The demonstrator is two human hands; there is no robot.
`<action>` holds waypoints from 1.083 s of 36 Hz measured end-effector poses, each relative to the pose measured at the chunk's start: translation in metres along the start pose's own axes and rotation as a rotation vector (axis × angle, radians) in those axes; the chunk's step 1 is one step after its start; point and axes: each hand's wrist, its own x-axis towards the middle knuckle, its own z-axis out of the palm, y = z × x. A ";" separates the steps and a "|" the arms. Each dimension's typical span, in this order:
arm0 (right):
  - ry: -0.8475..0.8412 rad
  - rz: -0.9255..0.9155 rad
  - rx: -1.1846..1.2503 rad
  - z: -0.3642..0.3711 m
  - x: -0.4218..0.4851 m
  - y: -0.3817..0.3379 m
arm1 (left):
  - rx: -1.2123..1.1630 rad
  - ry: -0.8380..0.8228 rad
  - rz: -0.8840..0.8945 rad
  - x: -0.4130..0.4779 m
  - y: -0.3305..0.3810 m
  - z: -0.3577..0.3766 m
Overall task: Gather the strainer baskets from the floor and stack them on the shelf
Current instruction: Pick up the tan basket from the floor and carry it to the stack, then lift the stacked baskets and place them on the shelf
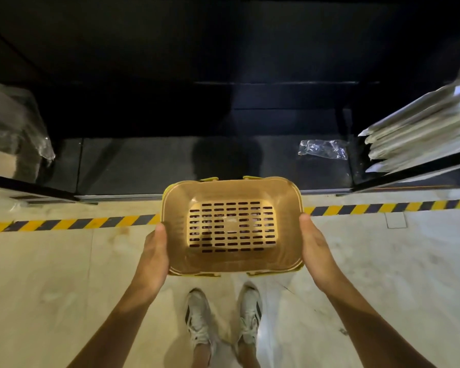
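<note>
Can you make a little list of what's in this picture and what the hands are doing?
held thing: tan strainer basket, slotted bottom, yellow rim showing under it
left hand: holds basket's left side
right hand: holds basket's right side
ahead: dark shelf, crinkled clear plastic on it
floor: yellow-black striped tape, white shoes

Tan slotted strainer basket [231, 227], level, above floor, before shelf [170, 166].

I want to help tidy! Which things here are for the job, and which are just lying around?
For the job: strainer basket, left hand, right hand, dark shelf.
Lying about: crumpled plastic bag, stacked flat packs, wrapped box.
</note>
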 end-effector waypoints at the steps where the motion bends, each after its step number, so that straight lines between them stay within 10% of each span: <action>1: -0.006 -0.028 -0.025 -0.001 0.000 0.001 | 0.011 0.012 0.003 0.001 -0.001 0.001; 21: 0.089 -0.202 0.124 -0.032 -0.038 0.017 | -0.054 0.184 0.158 -0.051 0.002 -0.031; 39: -0.094 -0.234 -0.093 -0.027 -0.004 0.189 | 0.107 -0.007 0.250 -0.014 -0.163 -0.010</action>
